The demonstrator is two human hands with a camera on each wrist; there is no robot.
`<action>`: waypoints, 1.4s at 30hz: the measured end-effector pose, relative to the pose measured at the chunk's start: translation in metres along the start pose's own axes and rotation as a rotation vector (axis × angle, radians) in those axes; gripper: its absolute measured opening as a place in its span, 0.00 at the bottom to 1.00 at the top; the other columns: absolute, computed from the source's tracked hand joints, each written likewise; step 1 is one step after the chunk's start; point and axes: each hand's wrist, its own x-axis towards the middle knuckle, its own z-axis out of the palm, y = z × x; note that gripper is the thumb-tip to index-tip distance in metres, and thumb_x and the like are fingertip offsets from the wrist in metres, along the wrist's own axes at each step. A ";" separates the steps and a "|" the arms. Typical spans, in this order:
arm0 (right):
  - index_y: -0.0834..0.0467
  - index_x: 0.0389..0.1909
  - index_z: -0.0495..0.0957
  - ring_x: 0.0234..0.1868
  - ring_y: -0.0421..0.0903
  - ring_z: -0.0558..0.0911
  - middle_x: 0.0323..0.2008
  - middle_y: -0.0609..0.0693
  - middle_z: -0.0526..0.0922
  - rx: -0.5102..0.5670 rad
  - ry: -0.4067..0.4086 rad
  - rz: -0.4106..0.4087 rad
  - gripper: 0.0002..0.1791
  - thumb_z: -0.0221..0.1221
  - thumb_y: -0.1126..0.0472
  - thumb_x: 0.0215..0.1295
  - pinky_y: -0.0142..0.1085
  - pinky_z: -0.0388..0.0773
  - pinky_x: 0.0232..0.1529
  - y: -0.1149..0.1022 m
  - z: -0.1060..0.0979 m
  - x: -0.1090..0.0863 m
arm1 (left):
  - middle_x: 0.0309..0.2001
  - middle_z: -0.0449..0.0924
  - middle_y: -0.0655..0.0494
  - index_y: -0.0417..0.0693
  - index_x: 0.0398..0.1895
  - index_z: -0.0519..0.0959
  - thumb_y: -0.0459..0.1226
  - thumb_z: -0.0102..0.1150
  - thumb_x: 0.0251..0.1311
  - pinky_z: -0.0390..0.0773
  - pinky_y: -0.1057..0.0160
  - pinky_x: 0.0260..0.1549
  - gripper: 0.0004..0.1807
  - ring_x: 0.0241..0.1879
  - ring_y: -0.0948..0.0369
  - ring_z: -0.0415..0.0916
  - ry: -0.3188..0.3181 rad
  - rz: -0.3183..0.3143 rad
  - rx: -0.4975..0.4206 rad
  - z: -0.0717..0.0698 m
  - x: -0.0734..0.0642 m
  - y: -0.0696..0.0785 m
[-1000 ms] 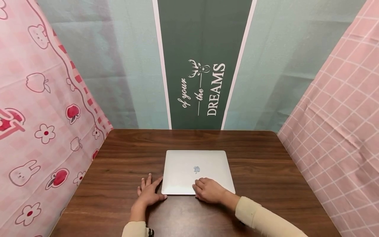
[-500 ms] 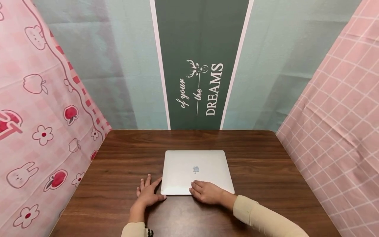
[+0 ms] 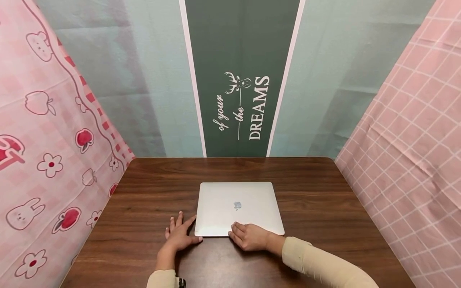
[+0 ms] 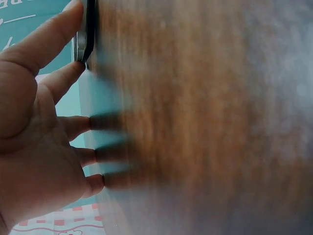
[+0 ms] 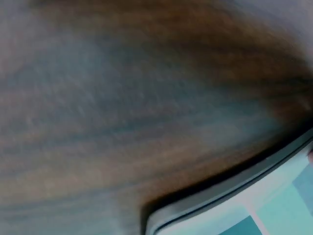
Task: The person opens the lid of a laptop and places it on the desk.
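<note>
A closed silver laptop [image 3: 216, 206] with a logo on its lid lies flat on the wooden table. My left hand [image 3: 178, 237] has its fingers spread at the laptop's front left corner. Its thumb and index finger touch the corner and left side, which the left wrist view also shows, with the laptop's thin edge [image 4: 84, 39] at those fingertips. At the middle of the front edge, my right hand [image 3: 251, 238] pinches the laptop with bent fingers, fingertips over the lid. In the right wrist view the laptop's rounded corner [image 5: 168, 215] shows, with only a bit of fingertip [image 5: 311, 156].
The brown wood-grain table [image 3: 317, 200] extends around the laptop. A pink patterned cloth [image 3: 54, 140] hangs on the left, a pink checked cloth [image 3: 407, 152] on the right. Behind the table hangs a green curtain [image 3: 223, 48] with white lettering.
My right hand has shifted slightly left and toward me along the laptop's front edge, its fingers changing how they lie. The left hand and laptop stay in place; the head view has turned slightly.
</note>
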 end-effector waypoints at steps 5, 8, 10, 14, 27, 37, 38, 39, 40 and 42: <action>0.60 0.38 0.81 0.35 0.48 0.82 0.32 0.55 0.82 -0.012 0.013 -0.011 0.23 0.34 0.66 0.66 0.35 0.78 0.37 0.003 -0.002 0.004 | 0.69 0.41 0.33 0.50 0.64 0.69 0.48 0.73 0.40 0.36 0.31 0.53 0.43 0.66 0.33 0.30 0.004 -0.002 -0.002 0.000 0.000 0.002; 0.60 0.37 0.81 0.34 0.49 0.82 0.32 0.55 0.82 -0.032 0.020 -0.013 0.23 0.34 0.66 0.66 0.35 0.79 0.35 0.004 -0.004 0.005 | 0.70 0.41 0.33 0.51 0.65 0.67 0.49 0.72 0.41 0.36 0.31 0.54 0.43 0.66 0.33 0.30 0.005 -0.005 0.000 -0.001 -0.001 0.003; 0.60 0.37 0.82 0.34 0.49 0.83 0.31 0.56 0.83 -0.040 0.020 -0.013 0.23 0.35 0.66 0.66 0.35 0.79 0.34 0.005 -0.006 0.006 | 0.70 0.41 0.32 0.51 0.66 0.66 0.48 0.71 0.42 0.35 0.30 0.54 0.44 0.66 0.33 0.29 0.006 -0.004 -0.003 -0.001 -0.001 0.004; 0.60 0.37 0.82 0.34 0.49 0.83 0.32 0.56 0.83 -0.051 0.013 -0.017 0.23 0.35 0.66 0.67 0.34 0.79 0.31 0.006 -0.008 0.008 | 0.69 0.40 0.32 0.51 0.66 0.65 0.47 0.71 0.42 0.34 0.30 0.53 0.44 0.65 0.32 0.28 0.005 -0.006 -0.016 -0.002 -0.001 0.005; 0.60 0.36 0.82 0.31 0.49 0.83 0.30 0.56 0.83 -0.089 0.074 -0.018 0.23 0.35 0.67 0.65 0.33 0.78 0.24 0.023 -0.018 0.012 | 0.68 0.48 0.34 0.47 0.62 0.70 0.46 0.71 0.38 0.40 0.30 0.52 0.41 0.66 0.34 0.35 0.051 0.003 0.010 -0.002 0.000 0.004; 0.61 0.37 0.81 0.29 0.46 0.82 0.30 0.54 0.83 -0.069 0.087 0.049 0.20 0.39 0.66 0.63 0.33 0.78 0.26 0.039 -0.028 0.017 | 0.67 0.49 0.34 0.45 0.62 0.69 0.45 0.72 0.37 0.43 0.30 0.51 0.43 0.65 0.34 0.38 0.057 -0.005 0.037 -0.003 -0.001 0.003; 0.61 0.37 0.81 0.29 0.46 0.82 0.30 0.54 0.83 -0.075 0.090 0.048 0.20 0.39 0.66 0.63 0.32 0.78 0.25 0.040 -0.028 0.017 | 0.67 0.49 0.34 0.45 0.62 0.69 0.45 0.72 0.37 0.43 0.30 0.51 0.43 0.65 0.34 0.38 0.055 -0.006 0.037 -0.003 -0.001 0.003; 0.61 0.37 0.81 0.29 0.46 0.82 0.30 0.54 0.83 -0.080 0.094 0.048 0.20 0.38 0.66 0.64 0.32 0.78 0.25 0.042 -0.029 0.017 | 0.68 0.49 0.35 0.44 0.62 0.69 0.45 0.71 0.38 0.43 0.30 0.51 0.43 0.65 0.34 0.37 0.052 -0.008 0.037 -0.003 -0.001 0.003; 0.61 0.37 0.81 0.28 0.46 0.82 0.30 0.54 0.83 -0.084 0.098 0.050 0.20 0.38 0.66 0.64 0.32 0.78 0.25 0.044 -0.030 0.017 | 0.68 0.49 0.35 0.44 0.62 0.69 0.45 0.71 0.38 0.43 0.30 0.51 0.43 0.65 0.34 0.37 0.049 -0.010 0.037 -0.003 -0.001 0.003; 0.61 0.37 0.81 0.28 0.45 0.82 0.30 0.54 0.83 -0.090 0.109 0.050 0.20 0.39 0.67 0.64 0.32 0.78 0.25 0.048 -0.033 0.018 | 0.68 0.49 0.35 0.44 0.62 0.69 0.46 0.71 0.38 0.43 0.30 0.51 0.42 0.65 0.34 0.37 0.047 -0.013 0.042 -0.004 -0.001 0.004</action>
